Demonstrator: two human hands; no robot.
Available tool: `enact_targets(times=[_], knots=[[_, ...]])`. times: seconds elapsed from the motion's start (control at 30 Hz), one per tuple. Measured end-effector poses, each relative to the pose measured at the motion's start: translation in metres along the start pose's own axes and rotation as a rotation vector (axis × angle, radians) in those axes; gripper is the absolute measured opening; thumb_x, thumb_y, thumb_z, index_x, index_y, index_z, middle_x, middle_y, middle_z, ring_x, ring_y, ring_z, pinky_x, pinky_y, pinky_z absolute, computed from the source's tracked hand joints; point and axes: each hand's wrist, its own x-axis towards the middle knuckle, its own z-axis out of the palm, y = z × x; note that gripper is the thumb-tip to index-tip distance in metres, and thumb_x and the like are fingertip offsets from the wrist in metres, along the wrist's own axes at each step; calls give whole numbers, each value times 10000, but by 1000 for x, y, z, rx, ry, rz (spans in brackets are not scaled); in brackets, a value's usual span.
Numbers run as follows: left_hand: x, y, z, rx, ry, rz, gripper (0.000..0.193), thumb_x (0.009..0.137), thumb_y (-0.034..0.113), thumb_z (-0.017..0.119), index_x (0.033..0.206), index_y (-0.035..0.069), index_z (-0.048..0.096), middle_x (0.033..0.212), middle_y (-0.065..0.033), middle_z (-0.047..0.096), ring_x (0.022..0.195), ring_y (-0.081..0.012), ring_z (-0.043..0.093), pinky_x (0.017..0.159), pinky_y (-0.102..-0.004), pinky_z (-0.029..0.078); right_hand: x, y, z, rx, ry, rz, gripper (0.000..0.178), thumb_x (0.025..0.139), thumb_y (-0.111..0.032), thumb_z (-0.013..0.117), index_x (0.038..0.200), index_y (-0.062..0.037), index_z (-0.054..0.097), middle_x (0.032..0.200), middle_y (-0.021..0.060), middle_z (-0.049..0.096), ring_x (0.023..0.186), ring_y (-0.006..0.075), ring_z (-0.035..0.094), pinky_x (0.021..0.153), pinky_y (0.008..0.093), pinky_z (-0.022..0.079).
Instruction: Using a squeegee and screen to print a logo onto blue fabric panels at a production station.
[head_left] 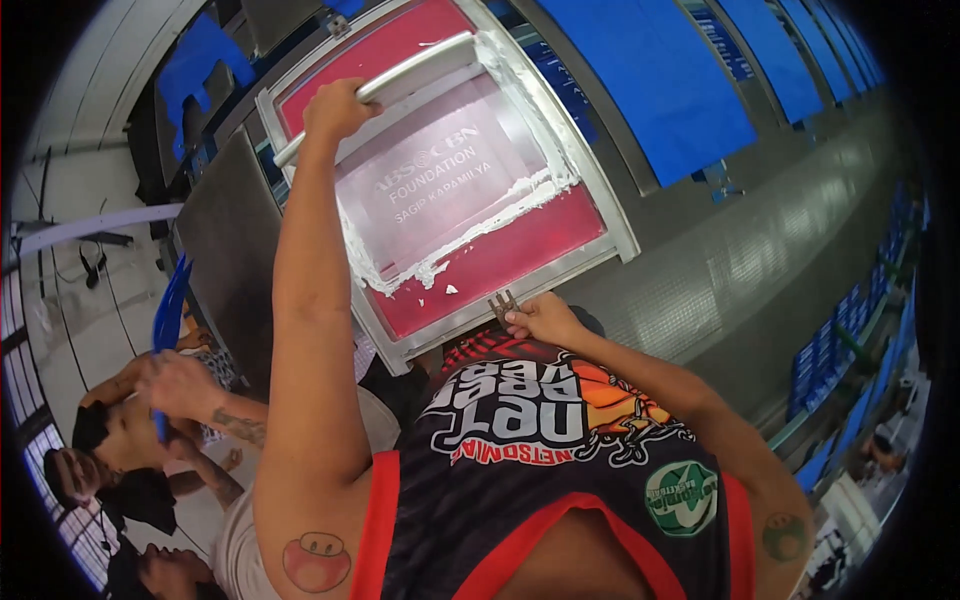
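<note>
A silk screen frame with a pale metal edge lies tilted before me, its red mesh showing along the near and far sides. White ink is smeared in thick ridges around a paler printing area with lettering. My left hand reaches to the far part of the screen, closed around a long pale squeegee lying across it. At the near edge, my right hand is curled with its fingers on a small brown pronged bracket. The fingertips under it are hidden.
Blue sheets lie on dark boards in a row to the right. A dark board stands left of the frame. Further left, another person's tattooed hand holds a blue item, and other people sit nearby.
</note>
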Motion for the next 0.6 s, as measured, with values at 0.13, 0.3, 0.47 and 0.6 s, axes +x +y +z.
enact_targets(times=[0.13,0.3,0.47,0.6], knots=[[10,-6,-2,17,-34,-1,436,667,337,790,1060,169,699,959,-108,702,909,-290,664,817,-405,499,-60,-65,-5,-27,58,-42,255,909,-173,590,912,66,679,778,123,709,682,137,688,618,264,531],[20,-9,-2,57,-29,54,461,666,361,787,1082,186,692,978,-107,700,932,-290,661,825,-404,499,-50,-52,-1,-61,83,-135,230,907,-154,584,942,54,677,759,102,704,647,118,666,615,251,522],[-38,25,24,116,47,-95,451,715,364,745,1137,226,670,1033,-106,688,986,-296,646,859,-408,497,-18,-14,3,-127,106,-142,226,891,-157,596,913,50,685,754,110,706,624,132,674,616,264,531],[-118,52,52,98,15,-91,418,773,288,673,1188,242,639,1112,-95,658,985,-300,638,854,-413,500,-18,-15,4,-109,89,-152,223,884,-155,607,913,52,687,743,104,706,614,130,673,609,265,532]])
